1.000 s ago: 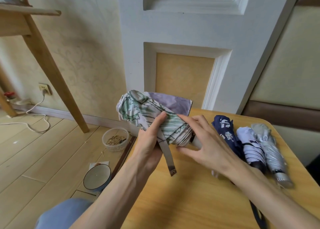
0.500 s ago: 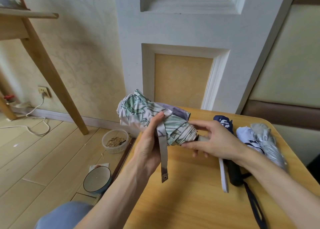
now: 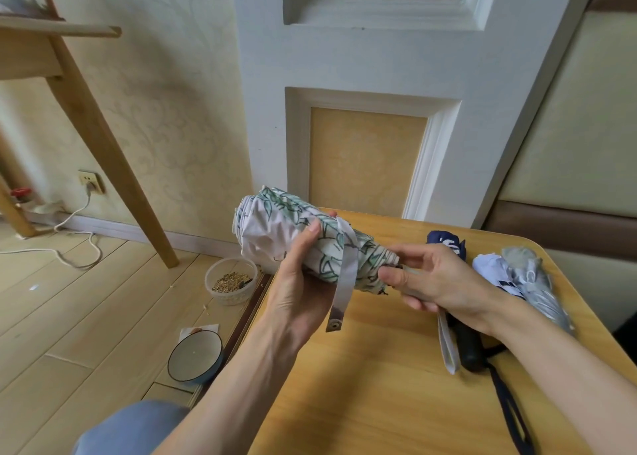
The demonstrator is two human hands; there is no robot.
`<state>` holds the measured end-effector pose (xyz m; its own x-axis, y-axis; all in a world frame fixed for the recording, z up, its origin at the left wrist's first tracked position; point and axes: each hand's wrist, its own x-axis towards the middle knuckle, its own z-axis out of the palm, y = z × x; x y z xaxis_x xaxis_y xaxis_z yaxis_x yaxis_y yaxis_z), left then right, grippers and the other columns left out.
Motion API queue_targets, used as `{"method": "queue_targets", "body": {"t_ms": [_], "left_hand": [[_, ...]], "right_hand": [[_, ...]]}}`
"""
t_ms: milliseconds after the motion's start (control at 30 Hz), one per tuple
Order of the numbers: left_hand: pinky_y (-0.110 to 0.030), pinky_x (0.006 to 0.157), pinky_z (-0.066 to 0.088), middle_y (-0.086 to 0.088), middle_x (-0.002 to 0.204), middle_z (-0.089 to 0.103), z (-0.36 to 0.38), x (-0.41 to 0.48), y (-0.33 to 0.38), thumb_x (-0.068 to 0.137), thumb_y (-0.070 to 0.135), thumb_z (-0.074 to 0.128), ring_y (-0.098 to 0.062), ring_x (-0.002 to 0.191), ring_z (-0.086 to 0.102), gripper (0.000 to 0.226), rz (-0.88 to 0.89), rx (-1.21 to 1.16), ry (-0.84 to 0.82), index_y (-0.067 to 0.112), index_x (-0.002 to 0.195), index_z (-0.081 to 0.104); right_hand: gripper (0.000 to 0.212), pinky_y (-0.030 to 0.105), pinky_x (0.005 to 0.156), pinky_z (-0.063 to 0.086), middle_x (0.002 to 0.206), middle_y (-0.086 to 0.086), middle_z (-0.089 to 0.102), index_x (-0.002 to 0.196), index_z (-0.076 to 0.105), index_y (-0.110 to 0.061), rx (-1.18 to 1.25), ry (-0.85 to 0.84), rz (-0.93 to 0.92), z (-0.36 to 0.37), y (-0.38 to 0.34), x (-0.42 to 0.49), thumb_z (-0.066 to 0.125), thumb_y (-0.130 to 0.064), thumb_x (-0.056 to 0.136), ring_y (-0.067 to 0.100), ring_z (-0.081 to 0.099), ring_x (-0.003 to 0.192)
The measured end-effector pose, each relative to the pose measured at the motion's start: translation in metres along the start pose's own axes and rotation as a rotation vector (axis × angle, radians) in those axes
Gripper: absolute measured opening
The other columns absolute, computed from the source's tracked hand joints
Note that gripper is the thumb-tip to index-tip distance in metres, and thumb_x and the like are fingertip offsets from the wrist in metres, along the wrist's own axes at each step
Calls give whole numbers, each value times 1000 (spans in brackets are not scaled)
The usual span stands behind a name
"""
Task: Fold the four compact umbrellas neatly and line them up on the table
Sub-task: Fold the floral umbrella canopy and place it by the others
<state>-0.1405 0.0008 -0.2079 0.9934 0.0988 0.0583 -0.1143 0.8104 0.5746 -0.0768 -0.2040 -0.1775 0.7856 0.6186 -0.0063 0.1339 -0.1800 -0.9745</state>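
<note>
While the left grip point(image 3: 303, 290) curls round the leaf-print umbrella point(image 3: 275, 228) above the left edge of the tabletop point(image 3: 362, 385) and the right grip point(image 3: 444, 282) pinches its handle end, the strap point(image 3: 346, 282) dangles unfastened; slackening could let the canopy unroll. Below that edge, a tub point(image 3: 208, 279) holds grain point(image 3: 230, 281); a bowl point(image 3: 194, 355) looks empty.

a plastic tub point(image 3: 231, 280) of grain is sitting on the floor point(image 3: 69, 316), a bowl point(image 3: 194, 356) lying at its seven o'clock, a cable point(image 3: 74, 247) trailing at its nine o'clock.
</note>
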Motion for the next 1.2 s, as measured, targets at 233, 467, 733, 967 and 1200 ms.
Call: {"method": "queue_targets", "body": {"t_ms": [233,467,733,967,1200], "left_hand": [[-35,96,58,-9,120,75,2,-1,-3,84,16,79,-20,110,72,30,21,94,-14,14,114,79],[-38,98,58,-12,114,76,1,4,-2,79,19,82,-22,104,73,31,67,190,131,8,108,78],[-44,109,52,-10,109,75,0,4,8,93,17,73,-23,104,71,13,77,70,151,11,104,76],[-33,82,63,-8,99,75,7,-1,14,87,23,74,-20,88,74,19,50,66,112,12,101,72],[-33,81,60,-4,93,74,1,0,19,89,20,72,-19,86,71,6,111,95,112,15,91,75]], "right_hand": [[39,21,43,28,117,32,69,122,78,-24,144,-41,44,5,12,-1,79,-37,85,10,48,49],[57,28,59,51,117,-3,78,139,65,-24,-90,142,-122,22,22,3,79,-37,86,15,70,74],[36,17,84,54,103,-17,79,121,75,-25,-220,94,-264,32,12,16,85,-26,87,-3,72,91],[39,21,51,42,75,-14,74,125,72,-24,-113,25,-115,36,6,10,80,-35,89,11,59,53],[27,16,56,45,85,-13,77,121,74,-27,-29,20,-165,42,3,9,75,-27,94,1,59,57]]}}
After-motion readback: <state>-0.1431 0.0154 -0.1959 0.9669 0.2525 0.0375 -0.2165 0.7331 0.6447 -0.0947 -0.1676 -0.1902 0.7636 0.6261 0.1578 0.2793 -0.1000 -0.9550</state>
